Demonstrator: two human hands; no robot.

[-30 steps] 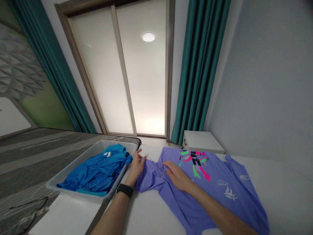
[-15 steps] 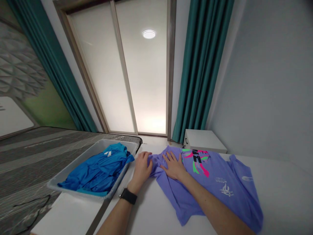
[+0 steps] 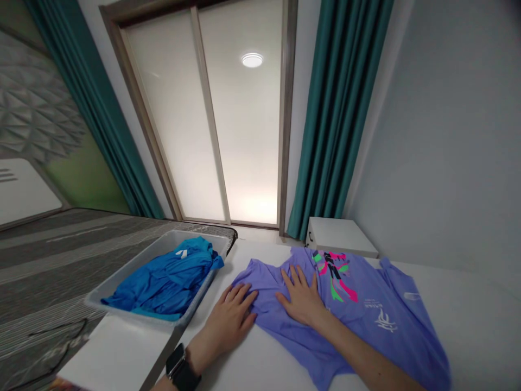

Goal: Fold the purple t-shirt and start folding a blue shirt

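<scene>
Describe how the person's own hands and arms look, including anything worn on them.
The left hand is ungloved, and its wrist carries a black watch with a wide, plain strap and a dark, rectangular face with rounded corners. The right hand is ungloved too, with no watch or band on its wrist. No sleeve shows on either side.

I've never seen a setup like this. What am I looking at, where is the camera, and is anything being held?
There's no machine here: just a person's bare hands, seen from a camera worn on the head, looking forward and down. The left hand, with a dark watch at its wrist, and the right hand rest on a purple shirt spread over a white surface. Neither visibly grips it. To the left, a plastic tub holds blue clothing.
</scene>
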